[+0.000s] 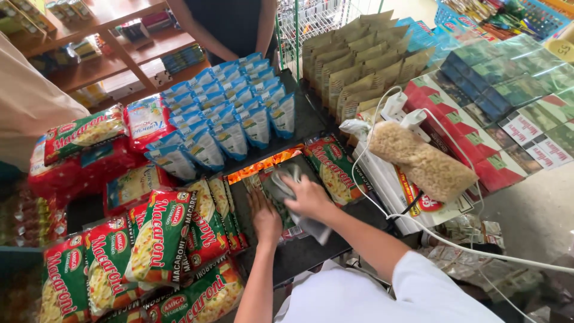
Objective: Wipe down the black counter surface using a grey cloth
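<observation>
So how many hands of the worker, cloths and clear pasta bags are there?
Hands: 2 (left hand, right hand)
Cloth: 1
Clear pasta bag: 1
Total: 4

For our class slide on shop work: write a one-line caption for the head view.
Right hand presses a grey cloth on a dark shelf; left hand lies flat beside pasta packets.

The packet (281, 197) under both hands is mostly hidden by the grey cloth (299, 206); at twelve o'clock, a person's torso (230, 24) is cropped.
</observation>
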